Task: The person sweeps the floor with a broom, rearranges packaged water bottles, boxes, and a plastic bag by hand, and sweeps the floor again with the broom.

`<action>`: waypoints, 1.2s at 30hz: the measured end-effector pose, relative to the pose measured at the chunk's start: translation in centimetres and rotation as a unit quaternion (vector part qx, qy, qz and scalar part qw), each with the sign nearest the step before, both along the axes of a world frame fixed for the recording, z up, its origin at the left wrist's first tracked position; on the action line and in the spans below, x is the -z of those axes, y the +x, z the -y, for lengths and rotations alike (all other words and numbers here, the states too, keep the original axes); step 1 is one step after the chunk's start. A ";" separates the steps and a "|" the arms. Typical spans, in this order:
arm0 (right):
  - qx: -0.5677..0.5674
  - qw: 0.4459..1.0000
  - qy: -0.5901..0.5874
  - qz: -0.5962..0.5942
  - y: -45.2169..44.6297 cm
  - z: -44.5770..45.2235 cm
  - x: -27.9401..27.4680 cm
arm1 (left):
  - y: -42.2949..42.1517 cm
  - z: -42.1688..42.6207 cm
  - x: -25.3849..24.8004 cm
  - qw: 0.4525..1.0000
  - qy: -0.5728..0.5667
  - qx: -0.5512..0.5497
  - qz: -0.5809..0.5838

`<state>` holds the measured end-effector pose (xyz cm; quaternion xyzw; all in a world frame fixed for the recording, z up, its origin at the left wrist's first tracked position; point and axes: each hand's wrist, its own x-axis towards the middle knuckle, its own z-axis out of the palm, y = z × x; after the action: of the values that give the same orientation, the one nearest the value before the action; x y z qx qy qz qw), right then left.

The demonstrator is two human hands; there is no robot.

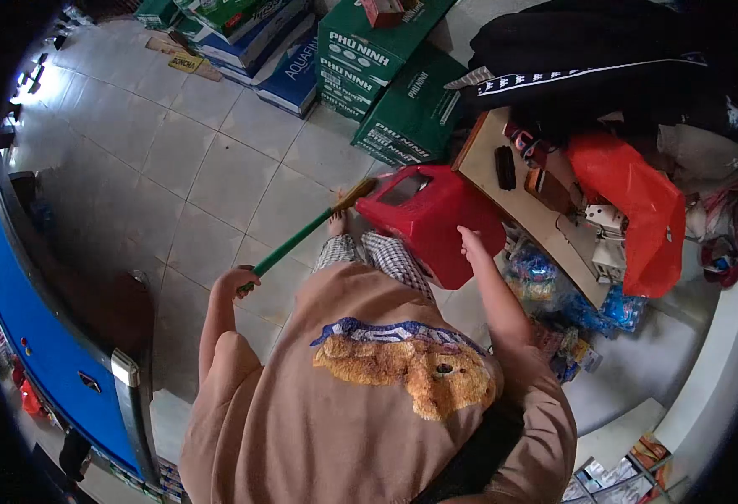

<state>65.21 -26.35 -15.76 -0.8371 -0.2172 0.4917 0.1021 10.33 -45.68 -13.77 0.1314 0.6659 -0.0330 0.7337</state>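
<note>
My left hand (241,282) is wrapped round the green handle of a broom (289,242). The broom slants away to the upper right, and its yellow-brown end lies near my feet, close to the stool's edge. With closed fingers my right hand (470,242) grips a red plastic stool (440,214), which is tilted in front of my legs. An opening shows in the stool's upper left part. Exactly where my fingers meet the stool is hard to make out.
Green cartons (356,59) and blue bottled-water cartons (289,76) are stacked ahead. To the right stands a wooden table (491,160) with small items and a red plastic bag (629,210). Packaged goods (533,273) lie below it. A blue-sided freezer or cabinet (50,328) borders the left.
</note>
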 end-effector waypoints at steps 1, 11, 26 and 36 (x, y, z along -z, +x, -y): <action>-0.039 0.999 0.010 -0.005 0.0 -0.1 -0.1 | -0.1 -0.5 0.2 1.000 -0.016 0.005 -0.005; -0.027 0.987 0.095 0.126 1.5 -0.8 0.8 | -2.6 -4.3 0.3 0.998 0.000 0.064 0.013; -0.227 0.947 0.174 0.149 2.9 -10.1 10.5 | 0.5 -6.2 -1.0 0.997 0.006 0.076 -0.009; -0.358 0.892 0.167 0.221 4.6 -15.2 13.3 | 4.1 -7.9 -3.2 0.995 -0.002 0.053 -0.085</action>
<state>69.84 -11.12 -29.03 -0.7605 -0.5977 0.2535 0.0070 14.38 -37.80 -10.57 0.1614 0.7178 -0.0842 0.6720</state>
